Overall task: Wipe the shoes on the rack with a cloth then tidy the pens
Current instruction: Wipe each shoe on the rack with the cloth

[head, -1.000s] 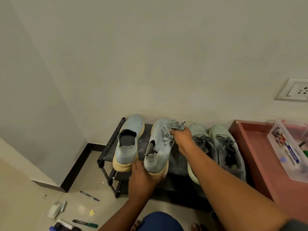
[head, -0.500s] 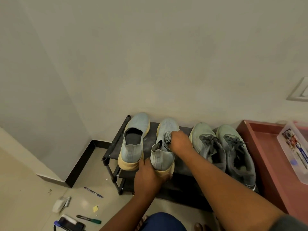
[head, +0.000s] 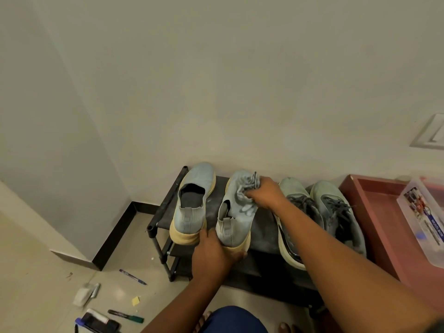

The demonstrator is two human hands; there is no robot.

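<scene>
On the rack (head: 165, 207), the second shoe from the left (head: 236, 212) is steadied at its heel by the gripping left hand (head: 213, 253) so that the cloth (head: 247, 186), bunched in the right hand (head: 266, 194), can be rubbed over its toe.

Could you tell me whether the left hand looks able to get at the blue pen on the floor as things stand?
Probably not at once: the left hand grips the slip-on shoe's heel. The blue pen lies unobstructed left of the rack.
</scene>
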